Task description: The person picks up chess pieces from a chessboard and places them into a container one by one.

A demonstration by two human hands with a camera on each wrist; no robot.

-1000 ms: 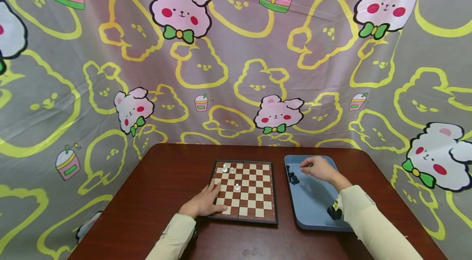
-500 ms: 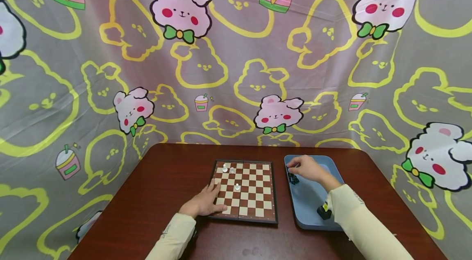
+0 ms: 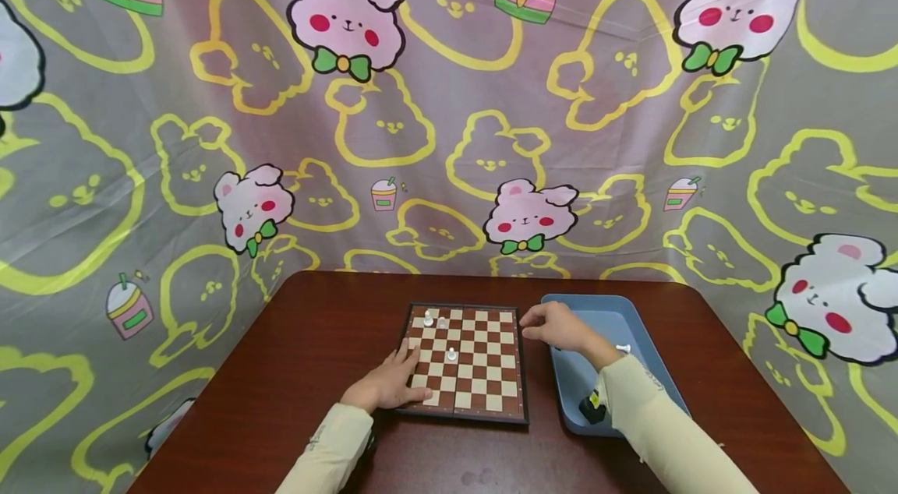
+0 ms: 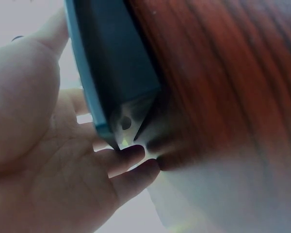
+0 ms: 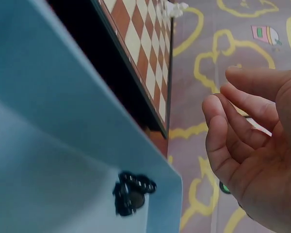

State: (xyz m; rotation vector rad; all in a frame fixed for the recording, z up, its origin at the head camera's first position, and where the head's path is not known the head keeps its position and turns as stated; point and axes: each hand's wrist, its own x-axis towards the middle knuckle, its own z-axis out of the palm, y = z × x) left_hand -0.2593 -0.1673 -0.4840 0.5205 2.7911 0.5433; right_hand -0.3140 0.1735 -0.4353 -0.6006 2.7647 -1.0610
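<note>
Whether the right hand (image 3: 561,325) pinches a piece, I cannot tell; the left hand (image 3: 389,385) lies spread at the board (image 3: 491,361), lower centre. Three white pieces (image 3: 428,319) look placed; black pieces (image 5: 131,191) (plus one white pawn (image 3: 623,349)) remain in the tray (image 3: 610,319), lower right.

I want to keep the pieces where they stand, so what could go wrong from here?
The right hand is close to the chessboard's right edge, so it might bump the board and topple the white pieces.
The left hand rests on the left edge; if it shifts, the board could slide.
A loose white piece lies in the tray beside the right sleeve, which might brush it.
</note>
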